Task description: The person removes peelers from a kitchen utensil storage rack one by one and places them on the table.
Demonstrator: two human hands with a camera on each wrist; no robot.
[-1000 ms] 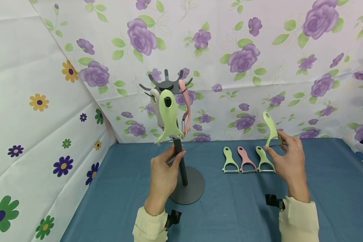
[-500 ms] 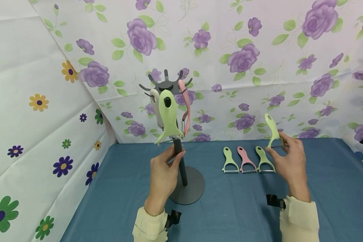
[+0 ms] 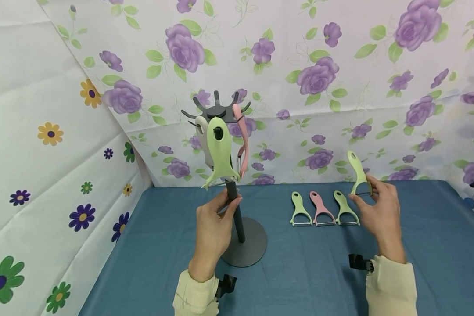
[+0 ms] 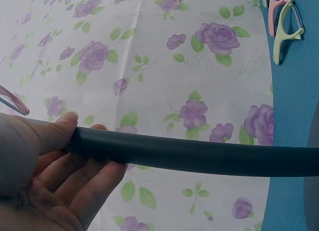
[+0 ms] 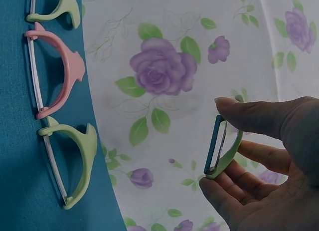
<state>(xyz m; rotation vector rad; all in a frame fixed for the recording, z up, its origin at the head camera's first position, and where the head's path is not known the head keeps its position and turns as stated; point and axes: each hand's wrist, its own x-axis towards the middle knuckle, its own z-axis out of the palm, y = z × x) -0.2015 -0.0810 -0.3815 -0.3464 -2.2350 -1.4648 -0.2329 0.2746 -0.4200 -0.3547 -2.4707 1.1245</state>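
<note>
My left hand grips the dark grey pole of a hook stand, just below its hanging peelers; the left wrist view shows thumb and fingers round the pole. On the stand's hooks hang a green peeler, a white peeler partly behind it, and a pink peeler. Over the table at the right, my right hand holds another green peeler, handle up. In the right wrist view, thumb and fingers pinch this peeler by the two sides of its blade end.
In a row on the blue tablecloth lie a green peeler, a pink peeler and a green peeler, left of my right hand. The stand's round base rests on the cloth. Behind is a flowered backdrop.
My right hand has shifted slightly right and the peeler in it has moved a little down and right. The left hand and the stand have stayed put.
</note>
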